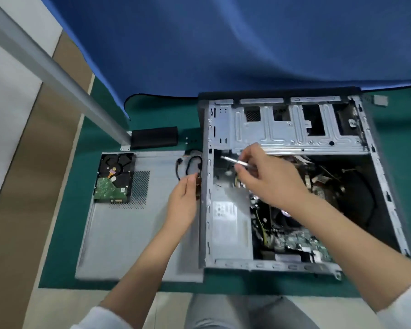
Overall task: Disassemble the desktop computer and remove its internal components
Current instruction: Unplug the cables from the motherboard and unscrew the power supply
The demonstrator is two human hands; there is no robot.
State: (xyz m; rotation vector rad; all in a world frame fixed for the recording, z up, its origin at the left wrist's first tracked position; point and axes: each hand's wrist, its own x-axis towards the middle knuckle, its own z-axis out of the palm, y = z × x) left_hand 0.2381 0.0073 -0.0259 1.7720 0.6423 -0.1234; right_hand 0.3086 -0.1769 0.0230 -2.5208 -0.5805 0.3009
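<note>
An open grey computer case (294,136) lies on its side on the green mat. Inside it I see a silver power supply (230,224), the motherboard (304,243) and tangled cables. My right hand (268,179) hovers over the case's upper left corner and pinches a thin silver screwdriver (237,161) that points left. My left hand (184,203) lies flat against the outside of the case's left wall with straight fingers. A hard drive (114,178), circuit side up, rests on the removed side panel (133,233) to the left, near a loose black cable (190,166).
A green mat (62,233) covers the floor under the case and panel. A blue cloth (223,43) hangs behind. A grey metal leg (57,74) slants down to a foot by a black block (154,137). A small grey piece (380,100) lies far right.
</note>
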